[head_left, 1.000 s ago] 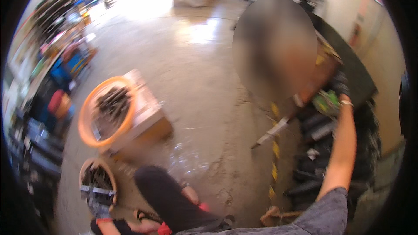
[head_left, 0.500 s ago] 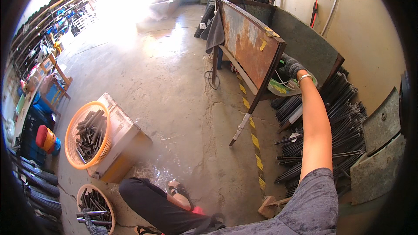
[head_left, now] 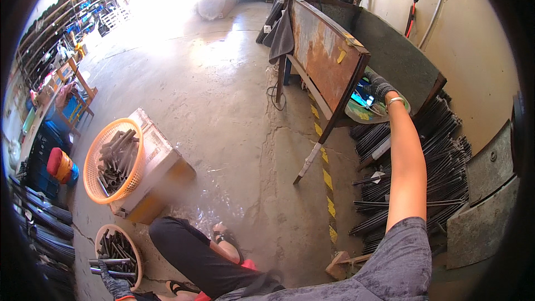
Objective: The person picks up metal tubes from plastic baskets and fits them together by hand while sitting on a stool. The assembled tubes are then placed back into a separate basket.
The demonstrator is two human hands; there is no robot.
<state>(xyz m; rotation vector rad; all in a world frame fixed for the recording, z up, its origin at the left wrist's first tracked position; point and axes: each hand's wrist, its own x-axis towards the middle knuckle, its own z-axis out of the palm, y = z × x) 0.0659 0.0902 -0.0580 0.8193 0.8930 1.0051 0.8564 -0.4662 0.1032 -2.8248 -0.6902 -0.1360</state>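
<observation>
Grey-gloved left hand (head_left: pixel 115 286) is clasping two shiny metal tubes (head_left: pixel 114 262), unreleased, above a peach plastic basket (head_left: pixel 139 258) holding dark tubes (head_left: pixel 117 244); grey-gloved right hand (head_left: pixel 380 86) is showing beyond a rusty metal panel (head_left: pixel 322 56), finger closure indiscernible.

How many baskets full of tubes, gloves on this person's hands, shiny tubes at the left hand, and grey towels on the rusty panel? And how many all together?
Baskets: 2
Gloves: 2
Shiny tubes at the left hand: 2
Grey towel: 1
Total: 7
</observation>
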